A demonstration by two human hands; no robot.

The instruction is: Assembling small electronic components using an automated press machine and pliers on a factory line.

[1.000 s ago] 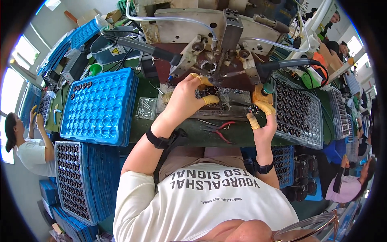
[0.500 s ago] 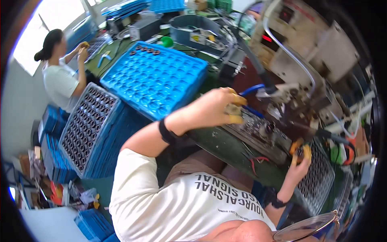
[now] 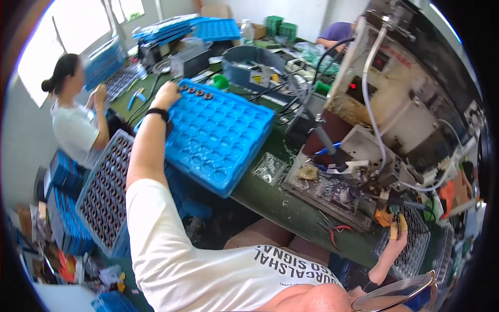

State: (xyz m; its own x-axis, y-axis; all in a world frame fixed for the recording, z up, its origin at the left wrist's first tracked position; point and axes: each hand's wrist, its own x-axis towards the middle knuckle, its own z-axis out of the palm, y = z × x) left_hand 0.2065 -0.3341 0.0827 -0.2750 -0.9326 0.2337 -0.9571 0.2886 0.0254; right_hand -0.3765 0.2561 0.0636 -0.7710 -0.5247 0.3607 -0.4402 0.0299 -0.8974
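My left hand (image 3: 169, 95) reaches to the far left corner of a blue moulded tray (image 3: 210, 135) with rows of round pockets. Its fingers bend down at the corner beside several small dark ring-shaped parts (image 3: 199, 93); whatever they hold is hidden. My right hand (image 3: 398, 233), with yellow and orange covers on its fingers, is at the lower right below the machine. Between its fingertips is a small dark round part (image 3: 396, 211), partly covered. A second tray (image 3: 410, 254), clear and with many pockets, lies under and beside that hand.
A bench machine (image 3: 358, 140) with hoses and a metal base stands on the right. Red-handled pliers (image 3: 338, 229), a tan sponge-like block (image 3: 307, 172) and a small clear bag (image 3: 269, 169) lie near it. Filled trays (image 3: 106, 192) are stacked at left. A co-worker (image 3: 75, 112) sits beyond.
My left hand has moved from the machine leftward to the blue tray's far corner. The right hand has dropped slightly lower, still beside the clear tray. The view has shifted, showing another person behind.
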